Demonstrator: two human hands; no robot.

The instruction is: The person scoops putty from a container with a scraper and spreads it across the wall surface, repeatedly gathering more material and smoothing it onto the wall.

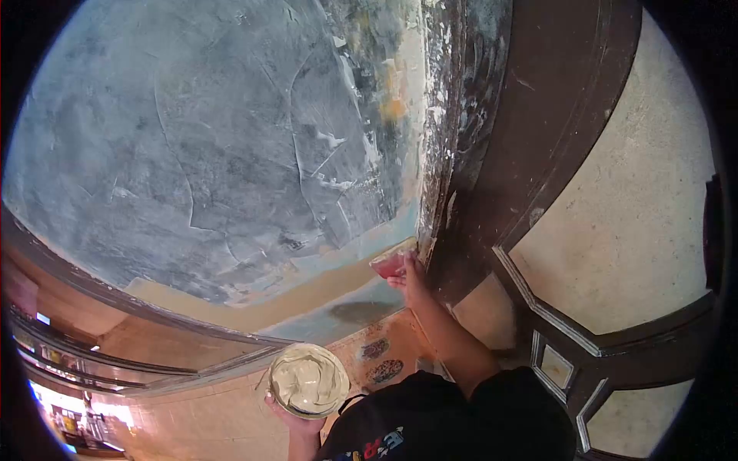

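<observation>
My right hand point(411, 278) is closed on a red scraper point(390, 263), whose edge lies against the wall point(231, 138) near the corner by the dark wooden frame. A beige band of paste point(307, 296) runs along the lower part of the grey-blue wall, to the left of the scraper. Low in the view, my left hand point(296, 420) holds a round tub of creamy beige paste point(309, 380) from below, its fingers partly hidden by the tub.
A dark brown wooden frame point(538, 115) stands to the right, beside pale panels point(630, 184). At the lower left a ledge point(154, 357) runs past shelves with small items. Dark oval patches point(384, 372) mark the orange-brown surface below the wall.
</observation>
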